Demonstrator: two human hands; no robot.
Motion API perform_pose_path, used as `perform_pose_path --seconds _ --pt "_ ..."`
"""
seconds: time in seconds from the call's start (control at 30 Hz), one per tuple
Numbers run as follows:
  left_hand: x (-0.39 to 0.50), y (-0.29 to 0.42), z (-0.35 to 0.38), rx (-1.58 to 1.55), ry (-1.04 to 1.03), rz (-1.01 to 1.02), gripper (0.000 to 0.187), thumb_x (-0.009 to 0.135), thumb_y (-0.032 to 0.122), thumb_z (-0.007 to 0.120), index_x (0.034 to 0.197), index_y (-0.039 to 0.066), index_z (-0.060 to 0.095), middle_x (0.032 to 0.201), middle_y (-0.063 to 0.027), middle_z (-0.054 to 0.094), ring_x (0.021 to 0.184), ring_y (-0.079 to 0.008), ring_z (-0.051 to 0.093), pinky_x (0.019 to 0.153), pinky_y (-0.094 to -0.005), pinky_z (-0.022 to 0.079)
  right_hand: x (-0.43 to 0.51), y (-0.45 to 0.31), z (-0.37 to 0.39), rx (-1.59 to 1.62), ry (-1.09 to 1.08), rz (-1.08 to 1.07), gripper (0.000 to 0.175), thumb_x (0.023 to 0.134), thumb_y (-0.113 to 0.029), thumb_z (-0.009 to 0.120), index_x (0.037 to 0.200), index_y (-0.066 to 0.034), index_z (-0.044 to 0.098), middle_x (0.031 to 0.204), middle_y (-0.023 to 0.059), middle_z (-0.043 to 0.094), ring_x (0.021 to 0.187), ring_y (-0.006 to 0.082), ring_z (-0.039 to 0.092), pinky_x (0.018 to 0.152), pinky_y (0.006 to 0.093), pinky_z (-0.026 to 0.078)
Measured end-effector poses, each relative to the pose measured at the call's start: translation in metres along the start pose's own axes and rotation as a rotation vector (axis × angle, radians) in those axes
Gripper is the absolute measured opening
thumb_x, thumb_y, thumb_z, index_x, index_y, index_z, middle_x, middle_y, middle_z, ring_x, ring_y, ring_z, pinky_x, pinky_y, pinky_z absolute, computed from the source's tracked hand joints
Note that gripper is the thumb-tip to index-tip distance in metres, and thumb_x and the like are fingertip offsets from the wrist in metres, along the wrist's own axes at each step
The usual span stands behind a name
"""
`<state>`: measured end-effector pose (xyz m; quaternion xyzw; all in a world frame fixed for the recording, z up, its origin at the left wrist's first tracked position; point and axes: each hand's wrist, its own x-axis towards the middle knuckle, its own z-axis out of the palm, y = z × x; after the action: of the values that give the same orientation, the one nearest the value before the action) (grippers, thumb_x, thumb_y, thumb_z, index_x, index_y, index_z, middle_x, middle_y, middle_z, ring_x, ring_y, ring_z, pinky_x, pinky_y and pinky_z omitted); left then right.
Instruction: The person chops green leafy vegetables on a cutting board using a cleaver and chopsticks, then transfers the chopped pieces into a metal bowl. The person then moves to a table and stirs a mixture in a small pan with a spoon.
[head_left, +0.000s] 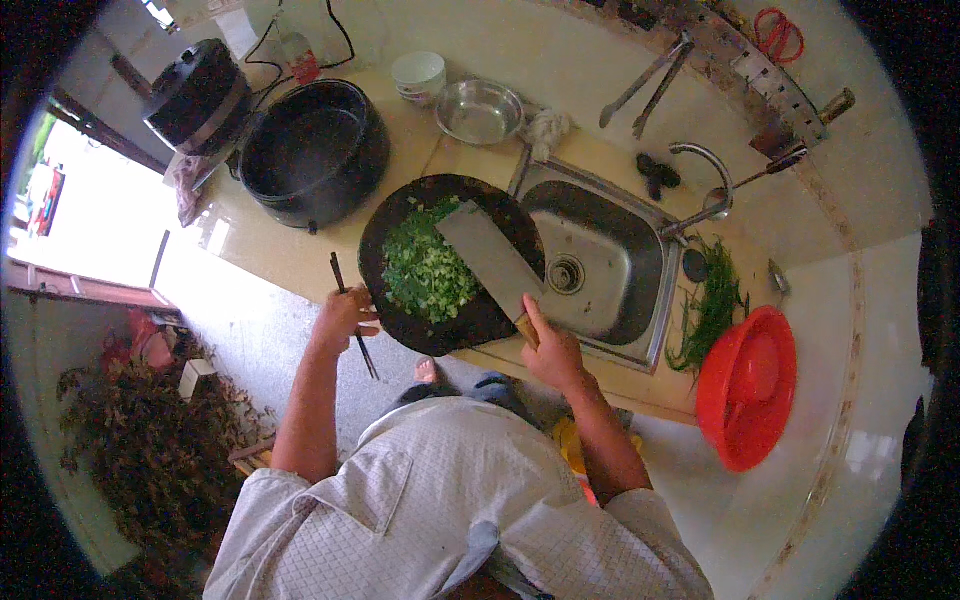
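My right hand (553, 351) grips the wooden handle of a cleaver (491, 255), index finger laid along the blade. The broad blade lies over the right side of a dark round cutting board (510, 330), against a heap of chopped green scallions (431, 266). At the board's left rim, my left hand (343, 321) holds a pair of dark chopsticks (365, 352) that point downward past the palm. Its fingertips reach the board's edge. The board overlaps the left rim of the sink; whether it rests on the counter or is held up, I cannot tell.
A large black pot (307, 154) stands left of the board. Behind are a steel bowl (480, 112) and stacked white bowls (418, 73). The steel sink (600, 300) has a curved faucet (712, 210). Further right are whole scallions (709, 307) and a red basin (746, 390).
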<state>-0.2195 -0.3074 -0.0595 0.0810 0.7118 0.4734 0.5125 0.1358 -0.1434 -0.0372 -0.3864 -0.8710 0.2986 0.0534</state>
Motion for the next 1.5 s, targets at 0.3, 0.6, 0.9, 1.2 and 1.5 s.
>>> perform_pose_path --seconds 0.3,0.6,0.9,1.2,1.5 --pt "0.012 0.062 0.05 0.707 0.238 0.382 0.026 0.096 0.03 0.061 0.099 0.004 0.064 0.095 -0.0168 0.065 0.089 -0.0338 0.067 0.067 -0.0443 0.053 0.011 0.028 0.0 -0.09 -0.079 -0.054 0.09 0.079 -0.014 0.065 0.158 -0.0254 0.022 0.092 0.0241 0.069 0.078 0.0441 0.066 0.07 0.0536 0.053" --pt "0.059 0.11 0.17 1.473 -0.038 0.71 0.037 0.089 0.03 0.067 0.123 0.016 0.063 0.136 -0.0164 0.05 0.09 -0.0378 0.068 0.073 -0.0485 0.057 0.045 0.01 -0.006 -0.129 -0.201 0.031 0.097 0.08 -0.013 0.064 0.159 -0.027 0.01 0.084 0.0242 0.069 0.072 0.043 0.067 0.069 0.0538 0.053" --pt "0.054 0.081 0.191 1.808 0.003 0.689 0.057 0.093 0.028 0.059 0.143 0.006 0.045 0.156 -0.0249 0.031 0.076 -0.0351 0.071 0.062 -0.0467 0.057 0.046 0.007 -0.013 0.092 -0.364 0.086 0.102 0.081 -0.01 0.062 0.16 -0.0211 -0.001 0.075 0.0268 0.067 0.067 0.046 0.065 0.065 0.0562 0.051" --pt "0.061 0.087 0.194 1.883 0.003 0.689 0.053 0.091 0.027 0.058 0.138 0.003 0.05 0.151 -0.0249 0.039 0.091 -0.0351 0.072 0.063 -0.046 0.06 0.044 0.007 -0.013 0.185 -0.402 0.099 0.103 0.081 -0.009 0.061 0.16 -0.0225 -0.002 0.078 0.0288 0.066 0.068 0.0453 0.064 0.065 0.0533 0.05" --pt "0.03 0.125 0.168 1.731 -0.242 0.826 0.035 0.089 0.028 0.061 0.117 0.007 0.063 0.144 -0.0183 0.049 0.091 -0.0342 0.071 0.074 -0.0445 0.059 0.005 -0.002 0.002 0.201 -0.211 0.095 0.091 0.08 -0.015 0.062 0.159 -0.0275 0.018 0.101 0.0249 0.068 0.085 0.0428 0.068 0.075 0.0486 0.053"
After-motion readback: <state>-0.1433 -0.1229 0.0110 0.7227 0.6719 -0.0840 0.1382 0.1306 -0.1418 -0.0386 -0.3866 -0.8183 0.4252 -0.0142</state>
